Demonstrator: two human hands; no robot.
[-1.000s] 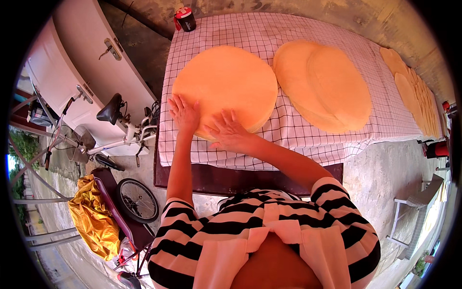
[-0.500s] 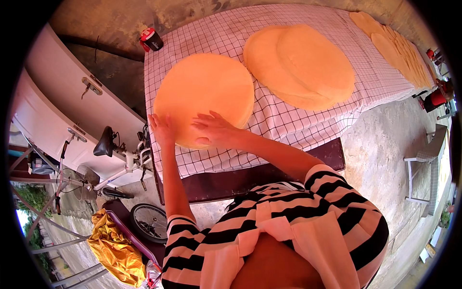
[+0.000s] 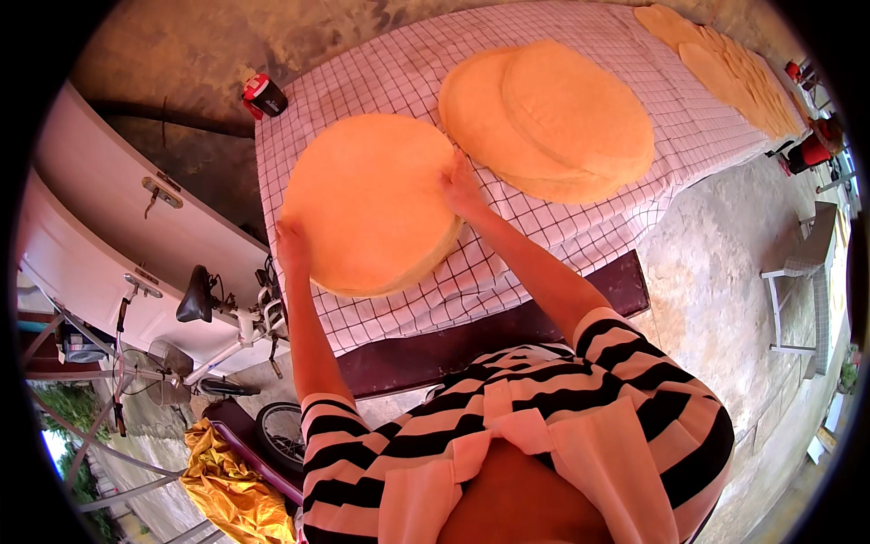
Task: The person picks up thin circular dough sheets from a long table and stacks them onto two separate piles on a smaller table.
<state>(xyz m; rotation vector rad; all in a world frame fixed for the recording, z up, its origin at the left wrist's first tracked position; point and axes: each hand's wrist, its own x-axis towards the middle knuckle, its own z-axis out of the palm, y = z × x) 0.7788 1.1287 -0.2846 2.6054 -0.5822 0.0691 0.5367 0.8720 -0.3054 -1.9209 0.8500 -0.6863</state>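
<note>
A stack of large, thin round flatbreads (image 3: 372, 204) lies on a checked cloth (image 3: 353, 331) in front of me. My left hand (image 3: 292, 243) grips its left edge, with the fingers partly hidden against the side. On the opposite edge, my right hand (image 3: 463, 189) has its fingers curled along the rim of the same stack. To the right rests a second pile of flatbreads (image 3: 580, 113), its upper rounds shifted sideways over the lower ones.
More flatbreads (image 3: 725, 72) overlap in a row at the table's far right end. A dark cup with a red lid (image 3: 265, 94) stands at the far left corner. Left of the table are a bicycle (image 3: 240, 326), white door panels (image 3: 109, 199) and a yellow cover (image 3: 234, 494).
Both hands were lying flat on the near part of the stack. My right hand has moved to the right edge, and my left now grips the left edge. The view has shifted slightly.
</note>
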